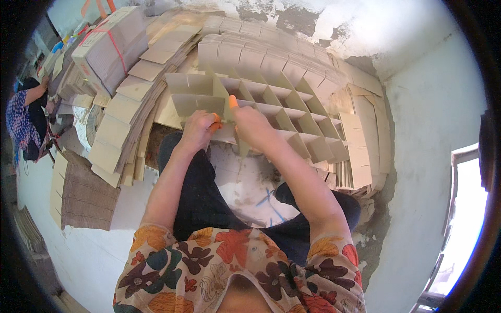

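Note:
A cardboard divider grid (284,110), made of slotted strips crossing into several square cells, stands in front of me with its left end toward my hands. My left hand (198,128) is closed at the grid's near left corner, its orange-covered fingertips pinching the edge of a strip. My right hand (251,125) is also closed, gripping the near side of the grid, with an orange-covered digit (233,101) pointing up along a strip. The rest of the right fingers are hidden behind the hand and the cardboard.
Slotted cardboard strips lie in a long overlapping row (128,99) on the left and stacks (266,49) behind the grid. More strips (355,148) stand at the right. A strapped box (112,49) sits far left, near another person (31,117). A wall (422,104) bounds the right.

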